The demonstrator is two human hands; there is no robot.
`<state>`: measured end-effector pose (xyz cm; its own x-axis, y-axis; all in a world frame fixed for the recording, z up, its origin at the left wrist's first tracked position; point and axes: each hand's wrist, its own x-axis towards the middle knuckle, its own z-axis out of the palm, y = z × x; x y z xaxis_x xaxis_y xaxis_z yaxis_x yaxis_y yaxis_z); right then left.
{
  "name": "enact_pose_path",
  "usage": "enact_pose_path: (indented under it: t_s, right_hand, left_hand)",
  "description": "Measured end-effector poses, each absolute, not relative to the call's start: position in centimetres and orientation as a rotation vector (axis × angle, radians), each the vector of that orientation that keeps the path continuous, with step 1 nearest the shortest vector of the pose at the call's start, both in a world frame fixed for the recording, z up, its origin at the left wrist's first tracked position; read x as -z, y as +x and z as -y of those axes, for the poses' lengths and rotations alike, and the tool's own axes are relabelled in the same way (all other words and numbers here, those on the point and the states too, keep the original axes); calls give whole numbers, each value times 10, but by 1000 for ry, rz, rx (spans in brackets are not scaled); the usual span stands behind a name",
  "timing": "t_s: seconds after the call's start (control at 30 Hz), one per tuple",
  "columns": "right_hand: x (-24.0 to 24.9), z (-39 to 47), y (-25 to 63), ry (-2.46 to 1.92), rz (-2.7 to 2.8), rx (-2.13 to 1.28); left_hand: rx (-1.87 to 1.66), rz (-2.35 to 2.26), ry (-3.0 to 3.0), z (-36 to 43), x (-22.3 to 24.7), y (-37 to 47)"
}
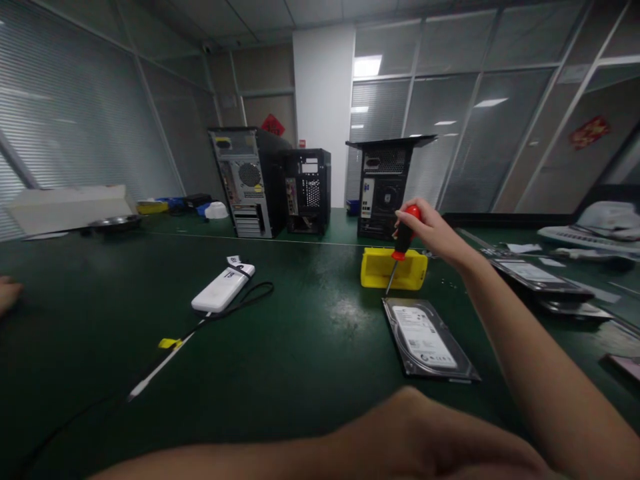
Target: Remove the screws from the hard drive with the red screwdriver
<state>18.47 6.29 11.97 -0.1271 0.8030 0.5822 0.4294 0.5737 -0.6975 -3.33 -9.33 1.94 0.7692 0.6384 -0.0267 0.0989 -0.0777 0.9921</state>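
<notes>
My right hand (419, 223) is closed around the red and black handle of a screwdriver (401, 243). The shaft slants down, and its tip is at the far left corner of a hard drive (425, 339) lying flat with its white label up; whether it sits in a screw is too small to tell. Just behind the drive stands a yellow plastic bin (373, 270). Across the bottom of the view comes my left forearm, with my left hand (450, 437) bent at the wrist in front of the drive. Its fingers are hidden, so any hold is unseen.
On the green table (310, 347) a white power bank (223, 288) lies with a cable and strap. Computer cases (270, 180) stand behind. More hard drives (543, 277) are stacked at right, near a keyboard (590, 235). Another person's hand (7, 293) shows at the left edge.
</notes>
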Motion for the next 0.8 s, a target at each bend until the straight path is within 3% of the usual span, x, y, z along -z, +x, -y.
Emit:
enact_pose_path:
  t_s: [0.13,0.23,0.43,0.8]
  right_hand:
    - [-119,-64,185,-1007,1761,-444]
    - [-119,-65,185,-1009,1777,-422]
    - [-118,-64,183,-1015,1775,-425]
    - [-120,-63,182,-1020,1792,-406]
  left_hand:
    - [-735,-757,1865,61,-43,-19]
    - [-991,-1103,2072,14,-27,-10]
    - [-831,-1279,2252,-34,15,0]
    - [-706,-1262,2297,-39,11,10]
